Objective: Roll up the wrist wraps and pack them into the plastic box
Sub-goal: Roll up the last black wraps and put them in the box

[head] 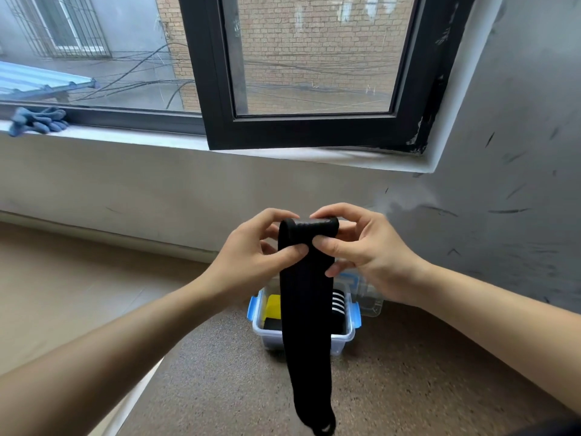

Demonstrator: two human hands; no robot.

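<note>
Left hand and right hand each hold the wrist wrap in a pinching grip at its folded top end, letting it hang straight above the plastic box, seemingly to start a tight roll.

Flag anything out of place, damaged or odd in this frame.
Nothing odd with the task: left hand and right hand pinch the top of the black wrist wrap, hanging before the open plastic box. The room looks worn: black scuffs on the right wall, chipped paint low on the window frame.
</note>
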